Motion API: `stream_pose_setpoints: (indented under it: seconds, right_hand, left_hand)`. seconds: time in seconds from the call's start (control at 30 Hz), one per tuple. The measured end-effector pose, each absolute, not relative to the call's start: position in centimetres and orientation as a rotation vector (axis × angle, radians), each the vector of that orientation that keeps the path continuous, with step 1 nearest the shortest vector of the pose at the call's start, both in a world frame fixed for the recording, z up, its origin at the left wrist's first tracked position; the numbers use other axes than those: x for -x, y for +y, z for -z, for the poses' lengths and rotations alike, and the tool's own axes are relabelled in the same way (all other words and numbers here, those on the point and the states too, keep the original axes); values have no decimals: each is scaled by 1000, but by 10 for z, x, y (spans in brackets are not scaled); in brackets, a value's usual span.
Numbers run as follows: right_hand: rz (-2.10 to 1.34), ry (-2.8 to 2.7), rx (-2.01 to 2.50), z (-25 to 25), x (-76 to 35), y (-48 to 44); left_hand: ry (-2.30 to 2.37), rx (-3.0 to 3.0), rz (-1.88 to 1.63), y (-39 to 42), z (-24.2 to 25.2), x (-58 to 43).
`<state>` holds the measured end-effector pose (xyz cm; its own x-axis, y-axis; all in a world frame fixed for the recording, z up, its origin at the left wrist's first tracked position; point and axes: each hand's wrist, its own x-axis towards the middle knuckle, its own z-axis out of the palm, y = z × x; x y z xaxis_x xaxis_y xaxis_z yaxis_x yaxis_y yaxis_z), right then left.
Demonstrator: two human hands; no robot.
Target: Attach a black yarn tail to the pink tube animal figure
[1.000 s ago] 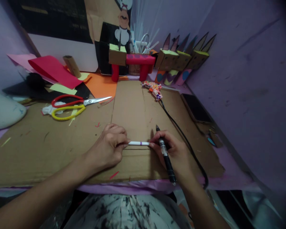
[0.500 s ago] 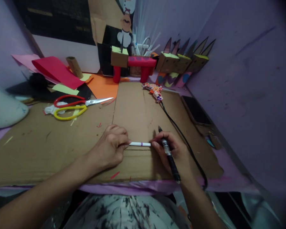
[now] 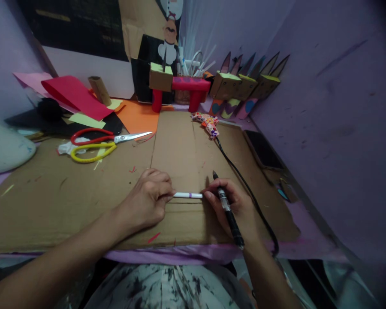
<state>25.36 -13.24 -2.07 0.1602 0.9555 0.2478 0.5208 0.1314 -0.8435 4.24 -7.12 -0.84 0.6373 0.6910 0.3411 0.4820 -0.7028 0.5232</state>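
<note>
A thin white stick with a purple band point(image 3: 188, 195) lies level just above the cardboard sheet point(image 3: 176, 150), along a dark line drawn or cut there. My left hand point(image 3: 154, 193) is closed on its left end, which the fingers hide. Held slantwise in my right hand point(image 3: 231, 199) is a black pen point(image 3: 230, 214), its tip pointing away from me. The thumb and forefinger of that hand are at the stick's right end; whether they touch it I cannot tell.
Scissors point(image 3: 93, 146) with red and yellow handles lie left. Ahead rests a flower-patterned glue gun point(image 3: 208, 124), its black cord point(image 3: 244, 180) running past my right hand. A phone point(image 3: 263, 148) sits right. Cardboard animal figures point(image 3: 225, 86) and coloured papers point(image 3: 138, 116) stand or lie behind.
The view has shifted very slightly. Both hands, the stick and the pen keep nearly the same positions.
</note>
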Motion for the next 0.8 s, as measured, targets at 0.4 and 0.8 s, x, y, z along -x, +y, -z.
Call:
stream_pose_setpoints:
  seconds: [0.4,0.8]
  right_hand:
    - [-575,-1415,1521,20,-253,-132]
    - [-568,-1422,1527,19,-252,-133]
  left_hand:
    - [898,-2469,-783,-71,11,-42]
    - [910,-2460,-734,-71,4,-42]
